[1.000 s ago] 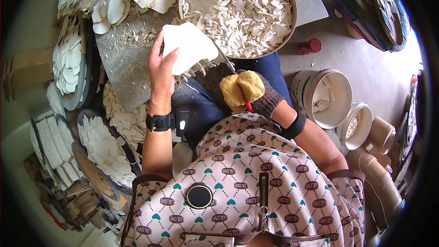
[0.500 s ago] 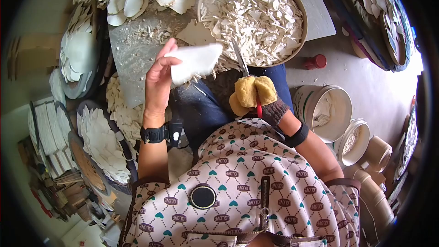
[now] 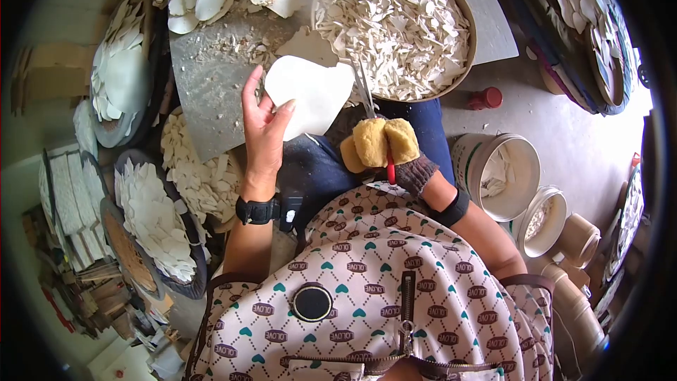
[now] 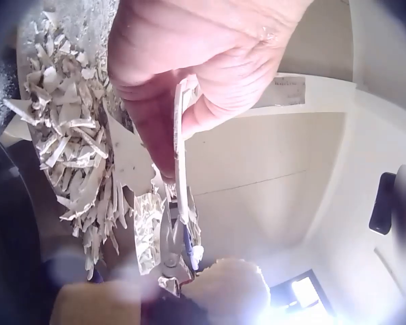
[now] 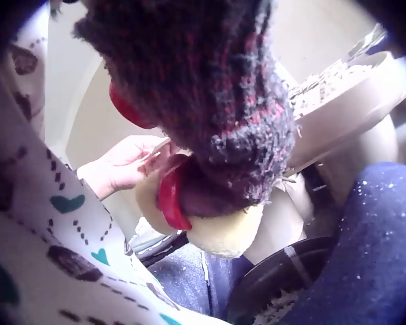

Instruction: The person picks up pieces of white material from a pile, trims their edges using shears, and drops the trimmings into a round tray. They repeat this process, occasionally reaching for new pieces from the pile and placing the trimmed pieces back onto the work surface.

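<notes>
My left hand [image 3: 262, 141] pinches a thin white flat piece [image 3: 310, 95] between thumb and fingers, its broad face up in the head view. In the left wrist view the same piece shows edge-on, under the left palm [image 4: 203, 47]. My right hand [image 3: 381, 144], in a dark knit glove with thick yellow padding on the fingers, grips scissors by their red handles [image 5: 169, 196]. The scissor blades [image 3: 364, 88] point away from me, slightly parted, close beside the piece's right edge. An irregular off-white piece [image 3: 307, 46] lies just beyond the held one.
A big round tray [image 3: 472, 56] heaped with white slivers stands ahead on a grey metal sheet [image 3: 194, 99] strewn with scraps. Stacks of flat white pieces [image 3: 155, 219] line the left. White buckets [image 3: 525, 169] and a red object [image 3: 485, 98] stand on the right-hand floor.
The left hand tilted the white piece nearly edge-on, then turned its broad face up again. The scissor blades went from overlapping its edge to beside it. The head view shifted slightly.
</notes>
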A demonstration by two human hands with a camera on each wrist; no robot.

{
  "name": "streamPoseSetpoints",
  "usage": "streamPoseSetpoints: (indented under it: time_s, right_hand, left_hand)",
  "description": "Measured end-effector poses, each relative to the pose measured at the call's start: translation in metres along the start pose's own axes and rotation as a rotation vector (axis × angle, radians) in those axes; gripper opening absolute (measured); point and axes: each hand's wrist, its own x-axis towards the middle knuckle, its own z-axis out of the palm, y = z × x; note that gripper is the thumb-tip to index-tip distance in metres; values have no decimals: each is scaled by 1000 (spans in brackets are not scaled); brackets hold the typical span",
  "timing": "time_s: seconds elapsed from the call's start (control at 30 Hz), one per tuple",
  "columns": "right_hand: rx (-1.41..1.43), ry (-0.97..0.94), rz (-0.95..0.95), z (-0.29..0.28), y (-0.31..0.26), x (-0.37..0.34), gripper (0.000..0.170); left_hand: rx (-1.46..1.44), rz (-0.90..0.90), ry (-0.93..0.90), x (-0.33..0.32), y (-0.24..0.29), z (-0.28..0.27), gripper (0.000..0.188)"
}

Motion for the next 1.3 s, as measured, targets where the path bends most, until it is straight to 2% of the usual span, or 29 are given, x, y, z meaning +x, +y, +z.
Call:
streamPoseSetpoints:
  time_s: [0.07, 0.13, 0.17, 0.23, 0.33, 0.37, 0.43, 0.5, 0.6, 0.63, 0.67, 0.7, 0.73, 0.8, 0.83, 0.87, 0.9, 0.93, 0.97, 1.0, 1.03, 1.07, 1.13, 1.17, 1.23, 1.3]
  right_hand:
    - [658, -27, 99, 4, -2, 7, 24]
    - [-425, 8, -39, 3, -11, 6, 26]
    - [-554, 28, -36, 4, -14, 6, 26]
    - [-420, 108, -19, -1, -11, 4, 26]
    - [323, 168, 25, -5, -2, 1, 25]
    - [539, 116, 41, 3, -7, 3, 25]
    - [480, -27, -98, -7, -4, 4, 26]
    - [388, 31, -119, -6, -9, 0, 25]
    - [158, 281, -60, 9, -20, -4, 30]
    - [101, 141, -47, -13, -18, -7, 32]
    - [391, 234, -1, -19, -12, -15, 35]
    - [451, 105, -17, -34, -4, -16, 39]
    - [617, 180, 77, -29, -7, -16, 38]
    - [566, 153, 120, -39, 1, -16, 36]
    - [416, 157, 177, -34, -4, -13, 34]
    - [260, 190, 186, -20, -7, -14, 30]
    - [360, 184, 218, -13, -4, -14, 26]
    - [460, 182, 241, -9, -3, -14, 23]
    - [287, 61, 226, -9, -3, -11, 25]
    - [115, -54, 192, -9, -3, -8, 27]
    - [338, 108, 283, -1, -1, -5, 21]
    - [566, 264, 366, 9, 0, -1, 23]
    - [621, 207, 422, 21, -6, 4, 24]
    - [736, 250, 524, 12, 1, 4, 24]
    - [572, 414, 560, 9, 11, 2, 23]
    - [552, 407, 606, 16, 5, -2, 23]
  left_hand:
    - [-12, -14, -16, 1, -6, 3, 63]
    - [-5, -22, -44, 2, -4, 10, 62]
    - [-2, -27, -58, 3, -4, 13, 61]
    - [10, -28, -80, 6, -4, 14, 59]
    - [9, -33, -85, 9, -5, 16, 58]
    - [5, -35, -81, 9, -5, 18, 57]
    - [-46, -63, -66, 10, -7, 19, 58]
    - [-103, -93, -36, 11, -6, 16, 57]
    - [-180, -152, 9, 11, -8, -6, 55]
    - [-158, -195, -32, 11, -3, -13, 55]
    - [-137, -248, -78, 10, 3, -21, 55]
    - [-114, -333, -203, 7, 13, -35, 56]
    - [-53, -389, -257, 8, 30, -40, 55]
    - [121, -328, -203, 20, 37, -83, 43]
    - [244, -133, -71, 32, 40, -123, 32]
    - [461, -30, 99, 43, 67, -150, 28]
    - [770, 188, 296, 45, 110, -141, 23]
    - [213, 259, 320, 63, 110, -209, 29]
    - [38, 399, 444, 61, 140, -197, 40]
    - [19, 532, 504, 71, 150, -227, 47]
    - [79, 523, 494, 67, 169, -208, 44]
    - [112, 477, 421, 65, 177, -194, 40]
    - [215, 345, 342, 63, 170, -155, 36]
    - [232, 274, 255, 62, 155, -140, 34]
    - [314, 128, 94, 61, 117, -110, 30]
    - [495, 32, -56, 61, 75, -77, 27]
